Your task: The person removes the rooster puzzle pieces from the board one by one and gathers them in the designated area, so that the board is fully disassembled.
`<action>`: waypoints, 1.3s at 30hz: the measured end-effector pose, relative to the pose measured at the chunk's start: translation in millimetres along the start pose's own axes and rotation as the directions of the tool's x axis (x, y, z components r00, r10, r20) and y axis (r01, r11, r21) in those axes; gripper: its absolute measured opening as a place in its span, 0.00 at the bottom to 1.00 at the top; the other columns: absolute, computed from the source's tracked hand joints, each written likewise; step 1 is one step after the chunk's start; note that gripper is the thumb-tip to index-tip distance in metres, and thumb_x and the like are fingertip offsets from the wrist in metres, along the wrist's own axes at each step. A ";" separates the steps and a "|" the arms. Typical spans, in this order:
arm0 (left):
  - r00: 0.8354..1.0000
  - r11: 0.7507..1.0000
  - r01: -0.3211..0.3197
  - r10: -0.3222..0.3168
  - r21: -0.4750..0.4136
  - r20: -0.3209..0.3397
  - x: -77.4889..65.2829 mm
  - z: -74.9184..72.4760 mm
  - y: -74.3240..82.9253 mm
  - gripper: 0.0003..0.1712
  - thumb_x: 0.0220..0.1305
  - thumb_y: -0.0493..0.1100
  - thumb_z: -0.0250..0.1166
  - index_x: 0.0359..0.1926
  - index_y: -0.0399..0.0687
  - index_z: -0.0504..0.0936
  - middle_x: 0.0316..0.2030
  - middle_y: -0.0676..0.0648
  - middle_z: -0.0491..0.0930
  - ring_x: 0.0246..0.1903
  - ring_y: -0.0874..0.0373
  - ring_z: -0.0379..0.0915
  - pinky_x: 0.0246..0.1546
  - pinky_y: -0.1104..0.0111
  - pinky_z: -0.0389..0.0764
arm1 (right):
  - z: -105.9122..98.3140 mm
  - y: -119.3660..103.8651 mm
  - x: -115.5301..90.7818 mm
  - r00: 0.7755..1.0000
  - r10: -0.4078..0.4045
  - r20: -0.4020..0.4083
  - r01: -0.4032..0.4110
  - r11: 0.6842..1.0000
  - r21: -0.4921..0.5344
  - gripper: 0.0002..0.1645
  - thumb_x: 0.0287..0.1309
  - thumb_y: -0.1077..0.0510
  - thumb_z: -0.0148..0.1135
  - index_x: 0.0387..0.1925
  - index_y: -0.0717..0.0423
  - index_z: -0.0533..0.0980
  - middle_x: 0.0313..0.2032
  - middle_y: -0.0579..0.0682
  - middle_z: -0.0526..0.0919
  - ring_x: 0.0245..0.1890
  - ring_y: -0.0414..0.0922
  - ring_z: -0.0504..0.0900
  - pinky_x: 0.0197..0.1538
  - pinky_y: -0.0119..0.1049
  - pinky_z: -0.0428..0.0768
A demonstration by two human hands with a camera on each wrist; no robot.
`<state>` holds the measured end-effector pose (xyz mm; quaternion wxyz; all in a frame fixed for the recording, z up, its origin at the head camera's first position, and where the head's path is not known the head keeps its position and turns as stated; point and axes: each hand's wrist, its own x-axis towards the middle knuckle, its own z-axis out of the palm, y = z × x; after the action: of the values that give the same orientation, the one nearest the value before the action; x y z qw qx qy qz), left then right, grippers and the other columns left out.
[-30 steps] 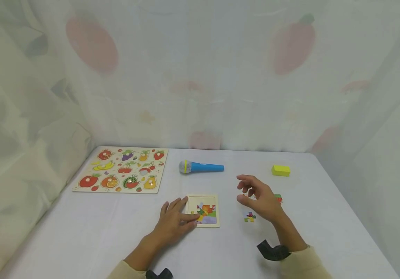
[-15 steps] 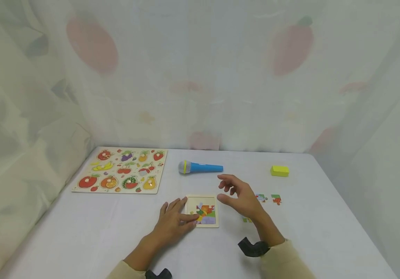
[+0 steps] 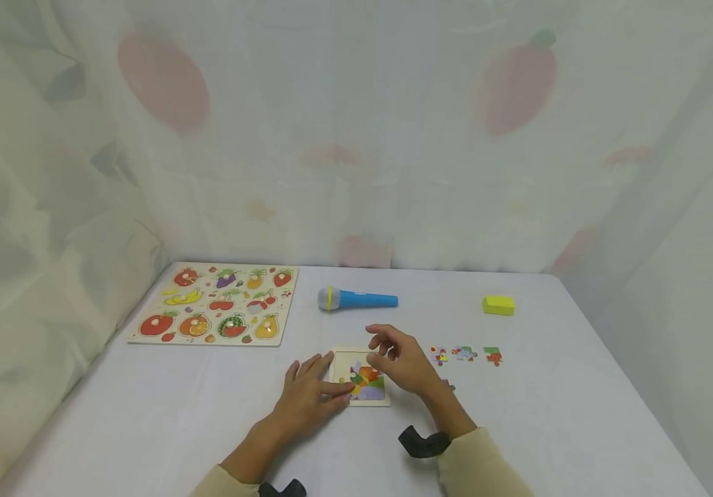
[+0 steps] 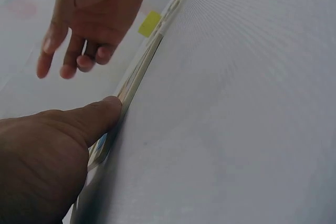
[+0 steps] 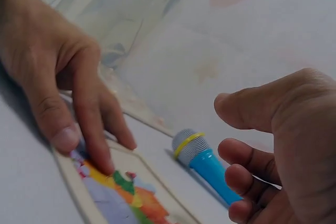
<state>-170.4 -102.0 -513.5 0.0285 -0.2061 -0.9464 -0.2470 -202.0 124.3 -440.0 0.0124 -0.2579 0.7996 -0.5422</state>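
A small square wooden puzzle tray point(image 3: 361, 404) lies at the table's front middle, its picture partly filled with joined colourful pieces point(image 5: 118, 203). My left hand point(image 3: 311, 400) rests on the tray's left side. Its index finger touches the pieces, and the thumb presses near the front edge. My right hand point(image 3: 404, 362) hovers over the tray's right side, fingers loosely bent. The right wrist view shows nothing between its thumb and fingers. To its right lie loose jigsaw pieces point(image 3: 464, 353) in a row, and another jigsaw piece point(image 3: 450, 385) is partly hidden by the right wrist.
A toy microphone point(image 3: 365, 299), blue with a silver head, lies behind the tray. At the back left is a fruit peg puzzle board point(image 3: 207, 338). A yellow block point(image 3: 498, 305) sits at the back right. Printed curtains surround the white table point(image 3: 567, 414).
My right hand has moved left, from above the loose jigsaw pieces to over the tray, which uncovers the row of pieces. The left hand has stayed on the tray.
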 end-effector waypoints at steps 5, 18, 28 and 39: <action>1.000 1.000 0.002 -0.002 0.003 -0.001 -0.4 1.0 -0.3 0.16 0.61 0.60 0.65 0.49 0.71 0.86 0.68 0.42 0.62 0.67 0.39 0.51 0.61 0.36 0.42 | 13.6 31.9 2.2 1.000 -0.015 0.028 0.016 0.999 -0.028 0.24 0.58 0.66 0.63 0.57 0.63 0.73 0.38 0.58 0.79 0.35 0.51 0.73 0.37 0.35 0.74; 1.000 1.000 0.013 -0.013 0.001 0.013 -0.8 -0.6 1.7 0.16 0.60 0.60 0.65 0.49 0.70 0.86 0.68 0.41 0.62 0.67 0.39 0.51 0.61 0.36 0.43 | 28.4 62.5 2.4 0.996 0.017 0.090 0.007 0.963 -0.268 0.24 0.57 0.59 0.66 0.56 0.57 0.75 0.37 0.46 0.75 0.36 0.43 0.72 0.38 0.35 0.74; 1.000 1.000 0.010 -0.010 0.004 0.013 0.0 -1.7 2.6 0.16 0.60 0.59 0.66 0.50 0.69 0.86 0.68 0.42 0.62 0.68 0.39 0.51 0.61 0.36 0.43 | 29.8 59.0 7.9 0.985 0.129 0.119 -0.078 0.930 -0.358 0.23 0.56 0.54 0.66 0.53 0.56 0.78 0.39 0.42 0.73 0.37 0.40 0.71 0.40 0.35 0.74; 1.000 1.000 0.013 -0.013 0.013 0.002 0.7 -2.0 2.9 0.16 0.60 0.58 0.66 0.50 0.68 0.86 0.68 0.42 0.63 0.67 0.39 0.52 0.61 0.36 0.44 | 36.1 55.0 10.1 0.978 0.173 0.119 -0.109 0.903 -0.417 0.20 0.56 0.50 0.66 0.48 0.54 0.78 0.39 0.42 0.71 0.40 0.40 0.72 0.46 0.37 0.75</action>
<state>-170.0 -100.5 -510.3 0.0275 -0.2002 -0.9493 -0.2407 -221.8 104.3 -500.3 0.0588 -0.2369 0.9083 -0.3399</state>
